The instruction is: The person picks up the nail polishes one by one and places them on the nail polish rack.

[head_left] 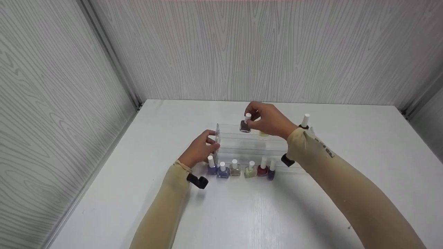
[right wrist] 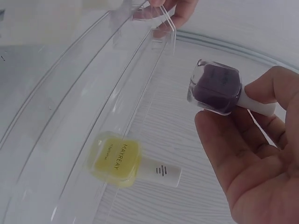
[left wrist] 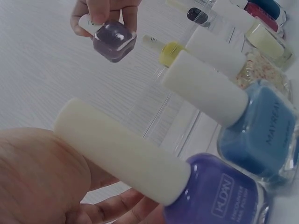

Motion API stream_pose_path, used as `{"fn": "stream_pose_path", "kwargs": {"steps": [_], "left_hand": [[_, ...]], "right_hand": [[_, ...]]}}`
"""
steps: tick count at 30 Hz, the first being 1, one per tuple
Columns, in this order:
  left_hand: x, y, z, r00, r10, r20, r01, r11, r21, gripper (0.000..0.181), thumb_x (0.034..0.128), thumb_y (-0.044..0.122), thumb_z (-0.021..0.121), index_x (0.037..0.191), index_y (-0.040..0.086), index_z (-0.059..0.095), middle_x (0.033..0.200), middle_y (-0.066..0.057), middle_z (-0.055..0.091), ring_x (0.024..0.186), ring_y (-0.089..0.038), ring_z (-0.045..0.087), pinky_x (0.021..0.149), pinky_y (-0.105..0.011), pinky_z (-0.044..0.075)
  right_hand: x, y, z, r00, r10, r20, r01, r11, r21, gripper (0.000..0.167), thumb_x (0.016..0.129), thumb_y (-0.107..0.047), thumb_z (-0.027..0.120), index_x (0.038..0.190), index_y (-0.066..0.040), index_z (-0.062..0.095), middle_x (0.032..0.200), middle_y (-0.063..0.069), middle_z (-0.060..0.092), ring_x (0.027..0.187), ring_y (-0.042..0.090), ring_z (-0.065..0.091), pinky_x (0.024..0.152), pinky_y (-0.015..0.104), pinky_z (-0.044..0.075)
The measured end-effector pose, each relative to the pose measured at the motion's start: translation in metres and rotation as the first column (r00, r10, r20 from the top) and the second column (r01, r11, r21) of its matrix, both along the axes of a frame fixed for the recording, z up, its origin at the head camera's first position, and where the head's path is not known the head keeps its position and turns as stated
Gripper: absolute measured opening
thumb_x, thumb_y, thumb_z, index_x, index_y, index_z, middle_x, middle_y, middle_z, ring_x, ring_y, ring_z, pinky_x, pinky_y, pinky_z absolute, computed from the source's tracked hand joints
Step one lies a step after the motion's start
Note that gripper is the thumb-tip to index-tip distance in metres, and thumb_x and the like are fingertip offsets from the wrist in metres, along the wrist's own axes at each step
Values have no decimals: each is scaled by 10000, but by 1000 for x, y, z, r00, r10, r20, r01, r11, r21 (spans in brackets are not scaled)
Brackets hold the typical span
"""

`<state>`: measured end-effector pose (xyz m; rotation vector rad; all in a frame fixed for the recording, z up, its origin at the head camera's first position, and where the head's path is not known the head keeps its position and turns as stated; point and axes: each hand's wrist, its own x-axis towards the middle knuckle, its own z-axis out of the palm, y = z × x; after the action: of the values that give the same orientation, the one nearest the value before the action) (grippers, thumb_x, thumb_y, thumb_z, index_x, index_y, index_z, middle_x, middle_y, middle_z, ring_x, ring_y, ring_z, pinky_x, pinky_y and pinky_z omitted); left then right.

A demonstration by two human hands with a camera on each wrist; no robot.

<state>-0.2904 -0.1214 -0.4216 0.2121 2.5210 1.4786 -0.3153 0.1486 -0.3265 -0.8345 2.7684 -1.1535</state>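
Note:
My right hand (head_left: 271, 119) pinches a dark purple nail polish bottle (head_left: 245, 126) by its white cap, above the top tier of a clear stepped rack (head_left: 242, 150). In the right wrist view, the bottle's glass end points left, toward the rack's end panel. Next to it on the top tier stands a yellow nail polish bottle (right wrist: 117, 161). At the rack's left end, my left hand (head_left: 201, 149) grips the side panel between thumb and fingers. A dark polish bottle (head_left: 305, 121) stands at the right end of the top tier, partly behind the right forearm.
Along the rack's front stand several polish bottles: purple (head_left: 211, 169), blue (head_left: 223, 172), glittery (head_left: 235, 169), pale yellow (head_left: 250, 171), red (head_left: 262, 169) and dark blue (head_left: 271, 174). The purple one is close to the left hand. A wood-grain wall (head_left: 242, 52) rises behind the white table (head_left: 235, 214).

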Motion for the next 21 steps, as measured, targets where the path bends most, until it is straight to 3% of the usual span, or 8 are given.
{"fn": "stream_pose_path", "kwargs": {"steps": [9,17,21], "left_hand": [[7,6,2,1000,9,18,-9,1000,3,538,1049,205,615,1545,145,414,1287,-142,599,1008,-267,668,674,-370,600],[7,9,6,1000,-4,13,4,1000,18,523,1047,201,614,1533,141,430,1248,-136,622,993,-280,680,656,-360,589],[9,7,6,1000,-1,13,1,1000,15,519,1045,205,621,1528,156,436,1241,-132,624,989,-272,682,652,-353,583]], "right_hand": [[-8,-25,1,999,9,-40,-5,997,80,153,984,-147,704,1127,-93,685,994,63,701,905,198,653,842,412,543],[-15,-39,-7,993,21,-114,-1,985,175,86,991,-142,651,1057,-88,663,959,70,681,855,223,625,787,426,517],[-17,-44,-12,993,26,-119,-3,981,193,94,995,-135,649,1069,-83,678,983,75,696,890,231,646,827,437,530]]}}
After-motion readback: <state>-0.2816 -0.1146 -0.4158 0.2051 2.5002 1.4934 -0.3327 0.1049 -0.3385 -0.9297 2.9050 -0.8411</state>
